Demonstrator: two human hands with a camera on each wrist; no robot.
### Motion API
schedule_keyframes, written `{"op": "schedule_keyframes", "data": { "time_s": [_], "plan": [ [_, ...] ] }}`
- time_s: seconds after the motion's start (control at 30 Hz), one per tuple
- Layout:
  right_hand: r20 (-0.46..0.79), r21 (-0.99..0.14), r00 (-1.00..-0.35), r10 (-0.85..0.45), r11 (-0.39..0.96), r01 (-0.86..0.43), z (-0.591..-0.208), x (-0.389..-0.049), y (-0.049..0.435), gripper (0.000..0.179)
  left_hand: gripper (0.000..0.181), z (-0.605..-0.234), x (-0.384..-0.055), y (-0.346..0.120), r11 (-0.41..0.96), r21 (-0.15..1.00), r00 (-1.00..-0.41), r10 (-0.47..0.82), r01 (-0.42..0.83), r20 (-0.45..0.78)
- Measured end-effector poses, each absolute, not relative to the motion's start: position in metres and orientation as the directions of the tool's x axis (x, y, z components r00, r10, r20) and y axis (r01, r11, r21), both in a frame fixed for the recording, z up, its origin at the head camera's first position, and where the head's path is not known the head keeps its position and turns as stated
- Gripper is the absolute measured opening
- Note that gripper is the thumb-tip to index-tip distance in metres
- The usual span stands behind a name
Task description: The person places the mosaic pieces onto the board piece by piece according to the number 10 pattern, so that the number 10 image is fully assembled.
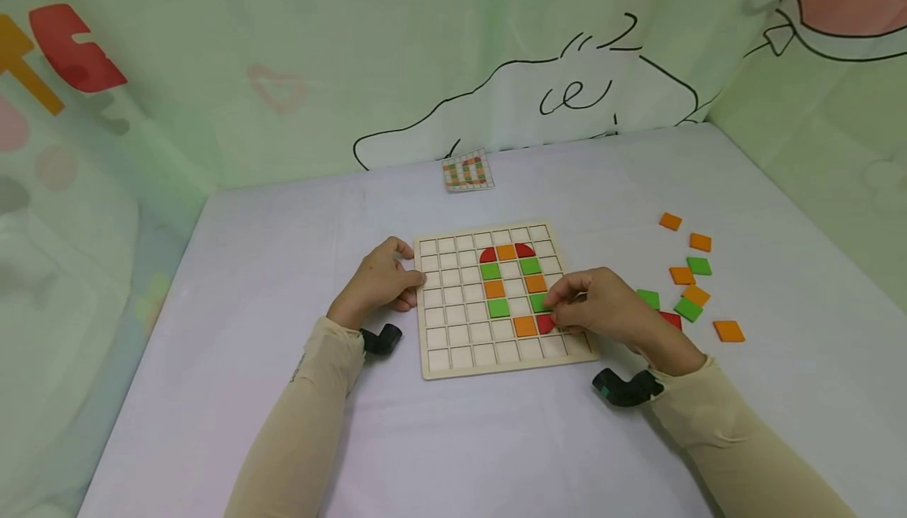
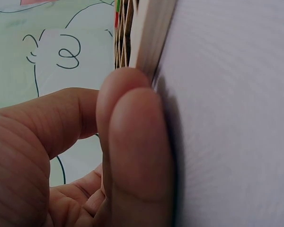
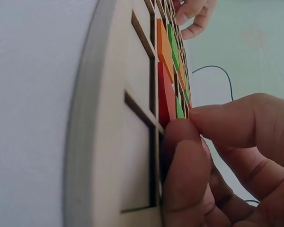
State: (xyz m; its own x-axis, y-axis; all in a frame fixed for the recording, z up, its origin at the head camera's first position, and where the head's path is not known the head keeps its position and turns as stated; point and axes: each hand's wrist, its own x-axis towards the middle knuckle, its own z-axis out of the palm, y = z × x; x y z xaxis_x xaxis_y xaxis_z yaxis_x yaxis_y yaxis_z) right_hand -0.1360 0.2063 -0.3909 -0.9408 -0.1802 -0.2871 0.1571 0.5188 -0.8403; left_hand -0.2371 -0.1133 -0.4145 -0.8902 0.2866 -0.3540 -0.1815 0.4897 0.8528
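A square wooden grid board [image 1: 453,294] lies on the table with red, orange and green tiles set in its cells. At its left edge, my left hand [image 1: 379,276] holds it, thumb at the rim; the left wrist view shows curled fingers [image 2: 139,137] against the board's side [image 2: 154,33]. My right hand [image 1: 602,305] is over the board's right part. Its fingertips pinch at the edge of a red rounded tile [image 1: 545,323], beside a green tile [image 1: 538,302]. In the right wrist view this red tile [image 3: 165,94] sits slightly tilted, its end partly hidden by fingers.
Loose orange tiles [image 1: 728,331], green tiles [image 1: 698,266] and a red tile [image 1: 670,319] lie scattered right of the board, some overlapping. A small pattern card [image 1: 468,172] lies behind the board. Printed curtains [image 1: 298,61] stand behind the table.
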Motion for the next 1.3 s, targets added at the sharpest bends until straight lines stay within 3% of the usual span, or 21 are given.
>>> {"op": "schedule_keyframes", "data": {
  "time_s": [0.6,1.3],
  "plan": [
    [-0.219,-0.844,-0.973,-0.065,0.513,0.156,-0.394,-0.123,0.219,0.015,0.042,-0.414,-0.236,-0.11,0.488,0.851,-0.885,0.288,-0.193,-0.366],
    [-0.264,-0.71,-0.956,0.128,0.645,0.283,-0.4,-0.073,0.322,0.038,0.043,-0.413,-0.236,-0.113,0.495,0.846,-0.885,0.282,-0.197,-0.371]
  ]
}}
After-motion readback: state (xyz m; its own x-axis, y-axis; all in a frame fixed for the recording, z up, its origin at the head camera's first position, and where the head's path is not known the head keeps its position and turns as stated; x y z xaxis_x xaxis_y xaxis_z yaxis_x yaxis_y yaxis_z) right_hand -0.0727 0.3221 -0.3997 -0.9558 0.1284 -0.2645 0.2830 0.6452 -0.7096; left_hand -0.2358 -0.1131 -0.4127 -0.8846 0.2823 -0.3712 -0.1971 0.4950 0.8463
